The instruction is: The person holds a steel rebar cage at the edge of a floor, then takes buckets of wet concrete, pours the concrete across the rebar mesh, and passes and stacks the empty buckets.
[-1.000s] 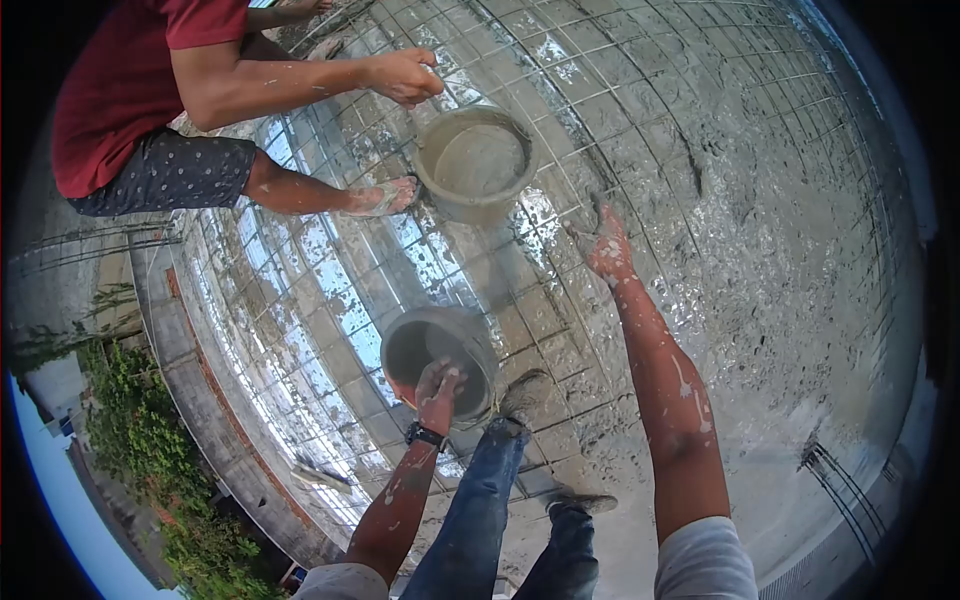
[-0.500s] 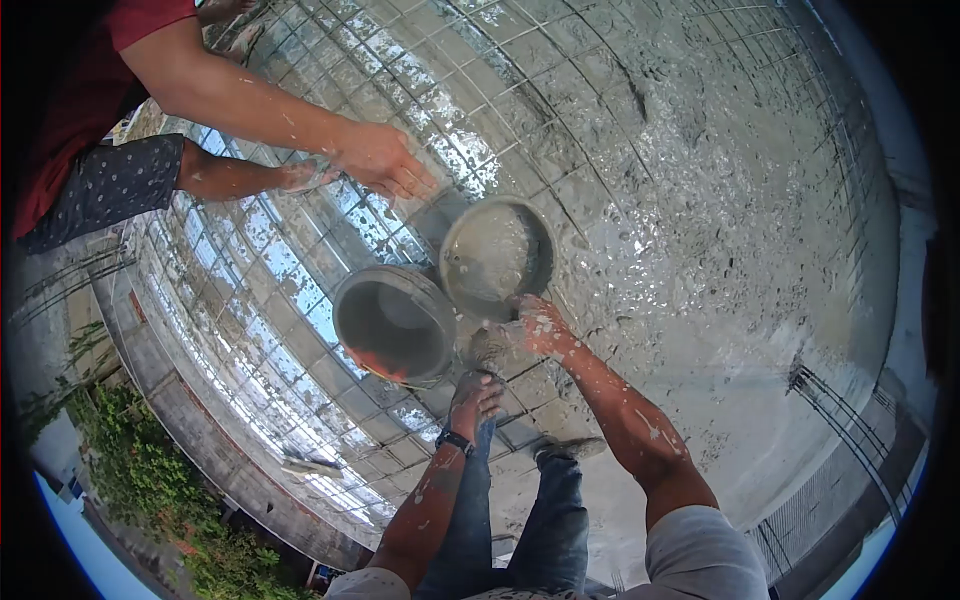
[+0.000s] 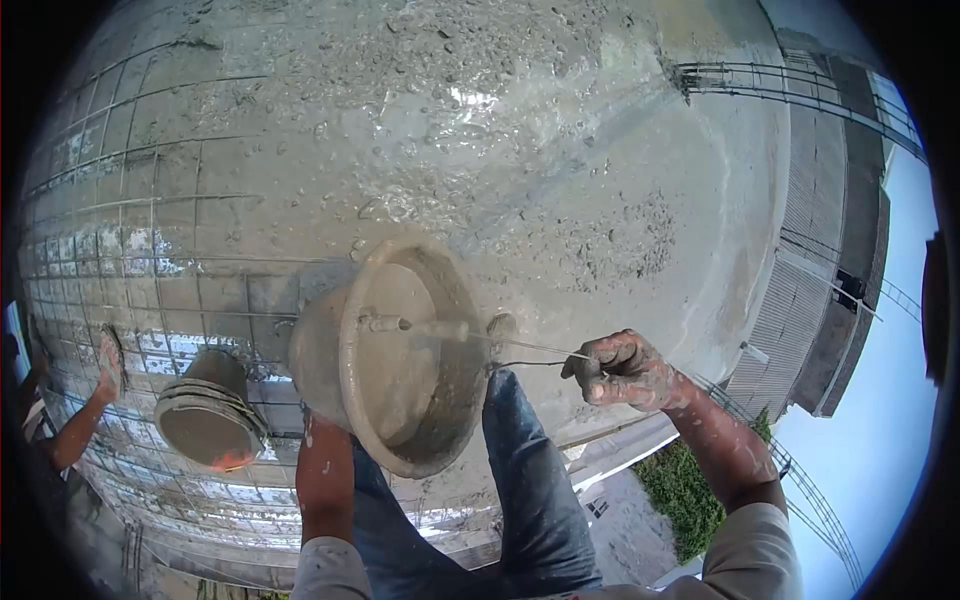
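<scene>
Grey wet mix (image 3: 400, 375) is contained in a large bucket (image 3: 322, 355), which is found in the middle of the view, in front of the blue jeans (image 3: 535, 480) of the worker. The bucket is tilted, and its mouth is turned toward the right side, so the inner wall is well shown. Whether the ground is touched by its base cannot be told.

The handle (image 3: 455, 330) is crossed over the mouth, and its thin wire is led out to the right hand (image 3: 625, 372), where it appears to be pinched by curled, mud-covered fingers. The left forearm (image 3: 325, 470) is passed behind the bucket; the left hand is hidden there, so its grip cannot be told. The two hands are placed well apart, with the bucket between them.

On the left, other buckets (image 3: 210, 408), seemingly nested together, are set over the steel bars (image 3: 200, 197), and near them a foot (image 3: 108, 365) of another person is seen. Beyond, the floor is covered with wet concrete (image 3: 450, 180).

The step in hand is judged to be the handling of the loaded bucket at a tilt. For the next move, a firm hold on the wire and a good support from behind are called for, lest the mix be spilled unevenly.
</scene>
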Available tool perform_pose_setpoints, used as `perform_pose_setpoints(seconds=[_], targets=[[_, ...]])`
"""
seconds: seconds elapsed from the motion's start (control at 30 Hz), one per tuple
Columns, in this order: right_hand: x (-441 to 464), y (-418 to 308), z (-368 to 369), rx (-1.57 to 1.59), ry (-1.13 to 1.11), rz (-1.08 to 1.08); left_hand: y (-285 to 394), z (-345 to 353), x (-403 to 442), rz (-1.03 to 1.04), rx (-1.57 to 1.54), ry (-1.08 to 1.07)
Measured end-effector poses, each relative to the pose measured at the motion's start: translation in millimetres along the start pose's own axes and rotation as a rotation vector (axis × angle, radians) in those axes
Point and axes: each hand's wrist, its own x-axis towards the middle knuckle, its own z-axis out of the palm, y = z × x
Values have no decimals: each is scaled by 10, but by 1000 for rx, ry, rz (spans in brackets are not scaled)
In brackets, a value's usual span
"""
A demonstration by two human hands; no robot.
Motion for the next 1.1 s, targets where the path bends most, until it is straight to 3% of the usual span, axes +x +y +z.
perform_pose_setpoints(seconds=[0.1, 0.23, 0.33, 0.37, 0.43, 0.47, 0.5, 0.53, 0.63, 0.77, 0.87, 0.9, 0.97, 1.0, 1.1], targets=[[-186, 1278, -999, 4, 232, -49, -945, 651, 400, -53, 99, -162], [-414, 2550, -2209, -117, 586, 46, -2842, 1669, 856, -179, 168, -355], [-843, 3076, -3178, -231, 1003, 162, -4263, 2493, 749, -263, 328, -232], [-976, 3390, -3540, -193, 1166, 125, -4657, 2792, 646, -293, 512, -211], [-1372, 3429, -3969, 97, 1564, 62, -5455, 3483, 203, -93, 864, -171], [-1634, 3555, -4200, 251, 1698, 73, -5768, 3685, 58, 86, 1047, -321], [-1886, 3772, -4478, 450, 1722, -110, -5987, 3889, -85, 183, 1094, -564], [-2028, 3889, -4501, 571, 1703, -211, -6084, 4089, -265, 257, 1176, -651], [-2409, 3787, -4441, 721, 1562, -395, -6029, 4312, -614, 364, 1320, -726], [-2222, 3851, -4117, 728, 1496, -303, -5461, 4159, -918, 377, 1197, -661], [-1663, 3622, -3564, 878, 1043, -200, -4757, 3806, -910, 207, 1222, -285], [-1365, 3669, -3376, 831, 1150, -153, -4529, 3513, -808, 234, 1184, -167], [-906, 3289, -2854, 775, 956, -173, -3972, 2845, -644, 294, 1085, 80], [-676, 3176, -2585, 734, 896, -154, -3621, 2705, -802, 230, 758, 40], [115, 2622, -1603, 397, 670, -145, -2385, 1936, -1177, 198, 484, 80]])
